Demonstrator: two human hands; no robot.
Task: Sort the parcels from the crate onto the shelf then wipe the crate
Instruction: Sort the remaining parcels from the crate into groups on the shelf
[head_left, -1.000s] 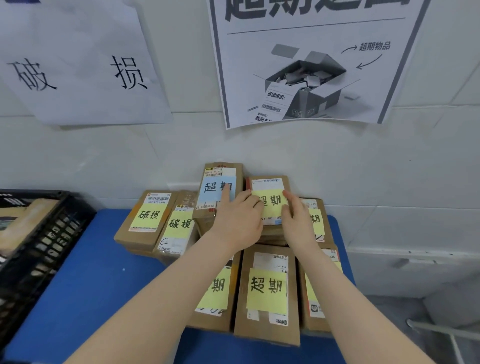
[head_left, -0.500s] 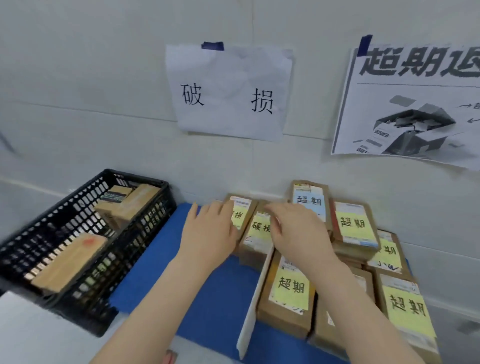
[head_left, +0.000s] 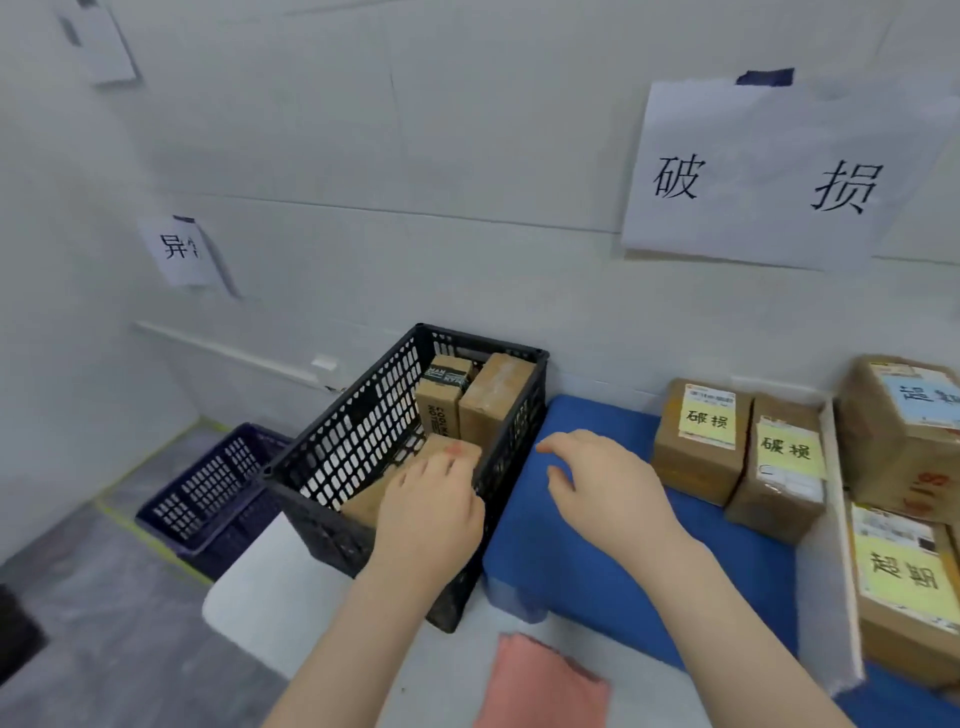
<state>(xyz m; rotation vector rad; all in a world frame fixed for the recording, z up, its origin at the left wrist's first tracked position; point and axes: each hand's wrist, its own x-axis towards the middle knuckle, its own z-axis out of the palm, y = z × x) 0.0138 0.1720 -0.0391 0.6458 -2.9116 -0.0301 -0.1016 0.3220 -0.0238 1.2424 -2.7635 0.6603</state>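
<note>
Black slotted crate on bench, three brown parcels inside; labelled parcels sorted on blue shelf; pink cloth flat.

Parcel sorting corner, courier station or small warehouse type. Plain white wall with taped paper signs: big one at 1 o'clock reads 破损, smaller one at 10 o'clock partly readable. Brown parcels at 3 o'clock on a blue shelf, each with a yellow handwritten note, grouped under the matching sign; white divider splits the groups. Black crate at centre holds more boxes. Second dark blue crate on grey concrete floor at 9 o'clock, yellow tape line along it. Pink cloth at 6 o'clock.
</note>
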